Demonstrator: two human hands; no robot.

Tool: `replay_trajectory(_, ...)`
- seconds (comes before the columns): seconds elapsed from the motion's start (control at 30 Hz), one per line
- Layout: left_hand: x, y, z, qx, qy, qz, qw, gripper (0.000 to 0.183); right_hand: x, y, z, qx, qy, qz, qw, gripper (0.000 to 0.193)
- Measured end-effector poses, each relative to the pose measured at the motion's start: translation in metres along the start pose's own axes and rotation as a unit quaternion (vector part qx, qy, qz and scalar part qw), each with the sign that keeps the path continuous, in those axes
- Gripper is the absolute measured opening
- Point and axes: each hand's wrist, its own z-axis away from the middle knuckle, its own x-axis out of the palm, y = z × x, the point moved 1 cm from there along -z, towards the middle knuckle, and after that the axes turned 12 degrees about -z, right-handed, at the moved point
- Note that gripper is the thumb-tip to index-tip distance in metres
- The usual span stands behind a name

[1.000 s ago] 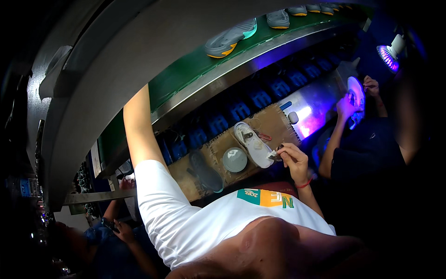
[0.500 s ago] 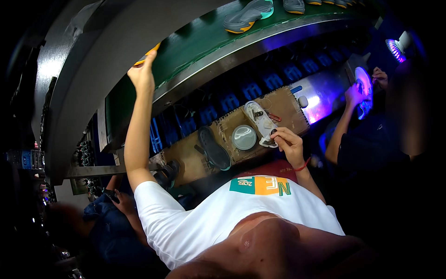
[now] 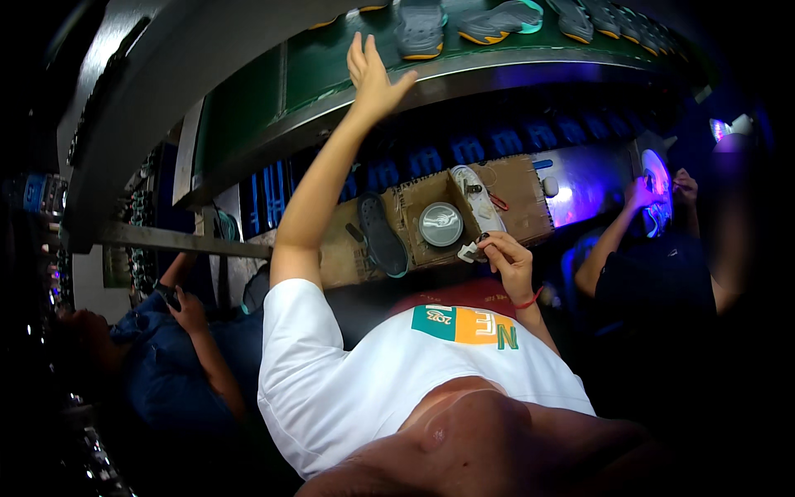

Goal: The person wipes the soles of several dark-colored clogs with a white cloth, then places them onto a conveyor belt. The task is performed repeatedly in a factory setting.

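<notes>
My left hand (image 3: 374, 83) is stretched out over the green belt (image 3: 319, 76), fingers apart with nothing in them. Closest to it is a grey shoe (image 3: 420, 31) with an orange-edged sole. Above the cardboard my right hand (image 3: 508, 258) is closed in a pinch on something small and dark, too small to name. A white, sole-shaped piece (image 3: 480, 203) lies beside those fingertips, its near end partly by the hand. To its left stands a round pale dish (image 3: 440, 224) with whitish contents. Further left, a dark grey shoe sole (image 3: 382, 236) rests on the cardboard (image 3: 418, 190).
Several more grey shoes (image 3: 571, 21) line the belt, whose metal edge (image 3: 348, 103) runs above the bench. Blue racks (image 3: 426, 160) stand behind the cardboard. At right a co-worker's hands hold a purple-lit shoe piece (image 3: 656, 195). Another person (image 3: 186, 331) sits at left.
My left hand has let go of the orange-edged piece and moved right along the belt. The shoes on the belt appear further right. My right hand keeps its pinch.
</notes>
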Motion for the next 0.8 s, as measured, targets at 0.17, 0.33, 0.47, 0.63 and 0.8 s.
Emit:
replay_trajectory(0.17,-0.054,0.046,0.182,-0.123,0.033,0.056,0.990,0.072,0.012,0.013,0.004,0.017,-0.033,0.007,0.999,0.011)
replay_trajectory(0.33,-0.015,-0.008,0.434,-0.509,0.005,0.027,0.860,0.065,0.028,0.027,0.001,0.054,-0.081,0.004,0.995,0.012)
replay_trajectory(0.47,-0.040,-0.062,0.530,-0.786,0.104,-0.021,0.609,0.063,0.044,0.039,0.000,0.081,-0.125,0.006,0.989,0.012)
replay_trajectory(0.63,-0.090,-0.135,0.547,-0.754,0.360,0.231,0.499,0.071,0.066,0.048,0.005,0.101,-0.159,0.019,0.982,0.012)
replay_trajectory(0.8,-0.119,-0.157,0.491,-0.737,0.461,0.333,0.365,0.090,0.072,0.055,0.013,0.112,-0.173,0.036,0.978,0.012)
